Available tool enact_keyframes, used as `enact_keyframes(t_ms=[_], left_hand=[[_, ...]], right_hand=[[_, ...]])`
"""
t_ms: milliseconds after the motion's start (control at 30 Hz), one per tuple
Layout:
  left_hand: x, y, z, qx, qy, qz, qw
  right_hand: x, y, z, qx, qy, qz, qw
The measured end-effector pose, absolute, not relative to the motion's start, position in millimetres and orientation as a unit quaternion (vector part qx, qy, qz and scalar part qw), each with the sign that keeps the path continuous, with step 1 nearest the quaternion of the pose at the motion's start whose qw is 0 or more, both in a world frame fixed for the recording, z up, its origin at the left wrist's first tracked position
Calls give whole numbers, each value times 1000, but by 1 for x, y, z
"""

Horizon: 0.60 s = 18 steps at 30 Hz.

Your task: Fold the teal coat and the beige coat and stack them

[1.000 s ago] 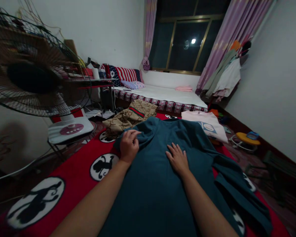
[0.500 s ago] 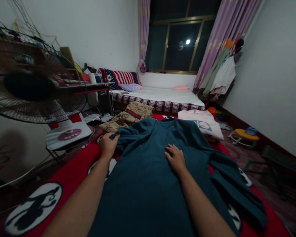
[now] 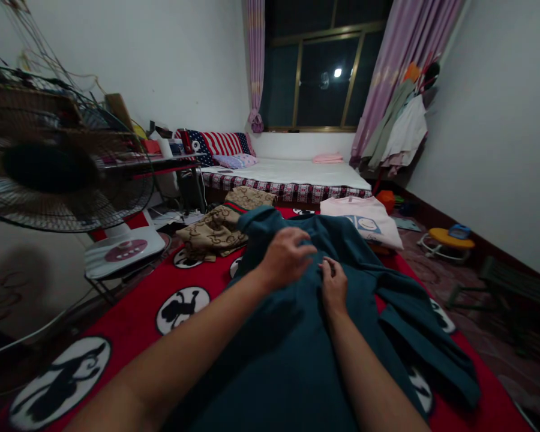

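A dark teal long-sleeved shirt point(image 3: 270, 366) lies spread on a red blanket point(image 3: 130, 324) printed with white circles. Its long axis runs away from the person, with the collar end at the far side, toward the bed point(image 3: 297, 171), and the body coming back toward the viewer. The sleeve on the right slants out and down toward the lower right, its cuff end near the blanket's edge.

The person's left hand point(image 3: 289, 258) is above the upper part of the shirt, fingers bent and its grip fairly narrow; blur and the angle make it impossible to tell whether cloth is pinched in it. The right hand point(image 3: 334, 285) is just beside it, low over the middle of the chest, fingers curled in, and whether it holds fabric cannot be told either.

The left hand and forearm hide much of the shirt's left side, so the sleeve there cannot be traced. The hem is cut off by the bottom edge, as are both forearms. The collar is dark and hard to make out.
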<state>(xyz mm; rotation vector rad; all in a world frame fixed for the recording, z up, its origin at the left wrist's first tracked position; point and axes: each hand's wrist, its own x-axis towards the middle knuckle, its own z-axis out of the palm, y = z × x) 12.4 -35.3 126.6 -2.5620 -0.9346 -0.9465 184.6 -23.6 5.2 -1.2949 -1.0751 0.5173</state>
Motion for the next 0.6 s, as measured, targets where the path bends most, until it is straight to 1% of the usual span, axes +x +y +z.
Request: enact_keyframes(t_ms=[67, 167, 233, 367, 433, 500, 600], left_hand=[[28, -58, 88, -915, -266, -288, 95], [20, -75, 49, -901, -299, -309, 55], [6, -78, 40, -869, -356, -341, 39], [-9, -71, 38, -747, -522, -408, 46], [-10, -64, 34, -702, -591, -395, 36], [-10, -56, 26, -689, -634, -351, 6], [-10, -48, 16, -708, -634, -311, -18]], right_hand=[[191, -22, 5, -558, -400, 277, 673], [195, -22, 6, -554, -358, 307, 686], [192, -25, 10, -562, -386, 282, 675], [175, -38, 21, -550, -540, 149, 620], [163, -44, 26, -520, -602, 115, 595], [153, -47, 30, -501, -631, 114, 581], [146, -42, 36, -514, -639, 97, 564]])
